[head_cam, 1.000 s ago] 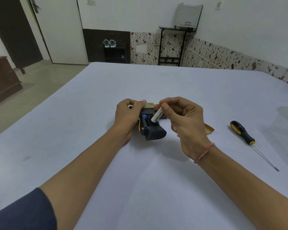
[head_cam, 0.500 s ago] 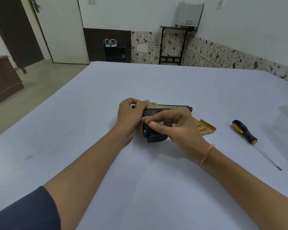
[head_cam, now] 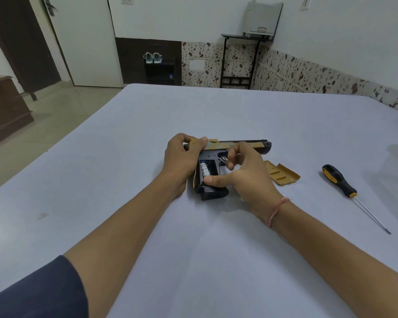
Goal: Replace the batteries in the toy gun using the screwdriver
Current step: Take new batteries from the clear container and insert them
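Observation:
A black and gold toy gun (head_cam: 247,146) lies on its side on the white table (head_cam: 216,111), its grip toward me with the battery compartment uncovered. A white battery (head_cam: 205,170) sits inside the compartment. My left hand (head_cam: 179,157) grips the rear of the gun and holds it down. My right hand (head_cam: 248,177) is over the grip; its straight thumb presses at the near end of the battery, and the fingers hover loosely curled above the trigger area. The gold compartment cover (head_cam: 283,174) lies just right of the gun. A black and yellow screwdriver (head_cam: 338,181) lies further right.
The table's left edge drops to a tiled floor with a brown cabinet (head_cam: 5,111). Beyond the far edge stand a dark shelf with shoes (head_cam: 153,58) and a black stand (head_cam: 244,60) against the wall.
My right hand brought the white battery down into the grip compartment and let go of it; the fingers lifted, and the thumb now presses at its near end. My left hand kept its hold.

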